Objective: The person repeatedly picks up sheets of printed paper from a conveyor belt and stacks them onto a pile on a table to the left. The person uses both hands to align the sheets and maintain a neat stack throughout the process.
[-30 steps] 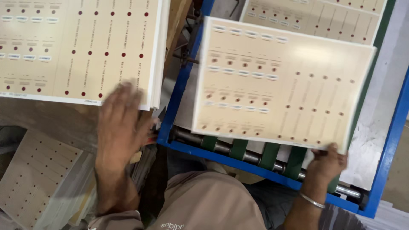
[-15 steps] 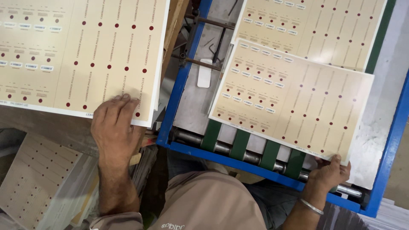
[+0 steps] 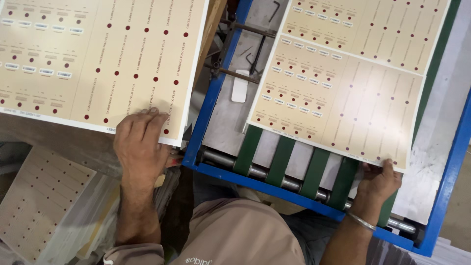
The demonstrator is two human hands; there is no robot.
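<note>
Now the right hand [image 3: 378,184] pinches the printed sheet's [image 3: 338,103] near corner over the green belts [image 3: 279,157], inside the blue frame [image 3: 206,113]; the left hand [image 3: 140,142] presses flat on the stack's [image 3: 98,59] edge.

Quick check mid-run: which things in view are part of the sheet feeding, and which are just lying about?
In the job:
- left hand resting on the stack of printed sheets
- right hand at the corner of the sheet on the feeder
- green belts and roller

Lying about:
- punched sheets, lower left
- white tab
</note>
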